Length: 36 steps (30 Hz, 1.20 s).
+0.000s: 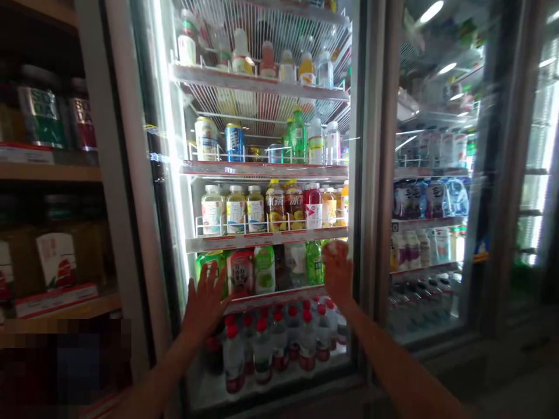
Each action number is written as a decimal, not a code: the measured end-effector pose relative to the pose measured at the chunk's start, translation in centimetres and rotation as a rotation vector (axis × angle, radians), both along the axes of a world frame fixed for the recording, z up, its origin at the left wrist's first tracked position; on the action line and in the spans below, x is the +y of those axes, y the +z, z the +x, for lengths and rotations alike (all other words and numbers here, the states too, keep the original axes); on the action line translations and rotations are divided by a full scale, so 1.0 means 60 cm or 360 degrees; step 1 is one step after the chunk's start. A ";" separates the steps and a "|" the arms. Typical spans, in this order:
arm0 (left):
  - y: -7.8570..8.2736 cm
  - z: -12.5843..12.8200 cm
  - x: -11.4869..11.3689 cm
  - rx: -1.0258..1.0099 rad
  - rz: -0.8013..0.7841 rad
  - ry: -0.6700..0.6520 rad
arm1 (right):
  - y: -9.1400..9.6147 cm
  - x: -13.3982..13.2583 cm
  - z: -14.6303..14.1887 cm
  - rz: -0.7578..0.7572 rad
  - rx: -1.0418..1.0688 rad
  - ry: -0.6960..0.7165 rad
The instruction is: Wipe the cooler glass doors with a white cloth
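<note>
In the head view, my left hand (pixel 205 299) is raised with its fingers spread, holding nothing. It is in front of the lower left shelves of a lit drinks cooler (pixel 271 237), near a dark pouch-shaped drink pack (pixel 240 272) with a red top. My right hand (pixel 338 273) is up at the cooler's right side, beside a green bottle (pixel 314 263). Blur smears its fingers, so their pose is unclear. Whether either hand touches the cooler's front cannot be made out. Below, between my forearms, stand several clear bottles with red caps (pixel 262 349).
Upper shelves hold cans (pixel 207 138), iced tea bottles (pixel 276 205) and juice bottles (pixel 313 206). A metal door frame (pixel 375 192) divides this cooler from another glass-fronted one (pixel 430 221) at right. A wooden shelf (pixel 52 171) with jars and bottles stands at left.
</note>
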<state>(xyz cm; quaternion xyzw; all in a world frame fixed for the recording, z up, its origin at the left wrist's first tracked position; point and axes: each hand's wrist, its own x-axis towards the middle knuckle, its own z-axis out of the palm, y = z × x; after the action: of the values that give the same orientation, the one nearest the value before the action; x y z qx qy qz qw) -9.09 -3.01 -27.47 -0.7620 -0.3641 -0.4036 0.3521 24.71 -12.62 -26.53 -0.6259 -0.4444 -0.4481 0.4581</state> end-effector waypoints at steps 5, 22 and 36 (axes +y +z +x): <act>-0.002 0.004 0.001 -0.0031 -0.0033 -0.0014 | -0.003 0.001 -0.005 0.0080 0.0047 -0.0019; -0.003 0.023 -0.021 -0.0112 -0.0198 0.0030 | -0.096 0.020 -0.111 -0.0121 -0.0097 0.0254; -0.042 0.003 -0.031 0.0069 -0.0234 0.0124 | -0.118 -0.006 -0.053 0.0035 0.0080 0.0052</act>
<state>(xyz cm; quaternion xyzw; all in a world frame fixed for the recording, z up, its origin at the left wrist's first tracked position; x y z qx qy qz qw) -8.93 -4.89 -29.97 -0.7796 -0.4143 -0.3451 0.3185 21.54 -12.95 -33.59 -0.6246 -0.4380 -0.4294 0.4833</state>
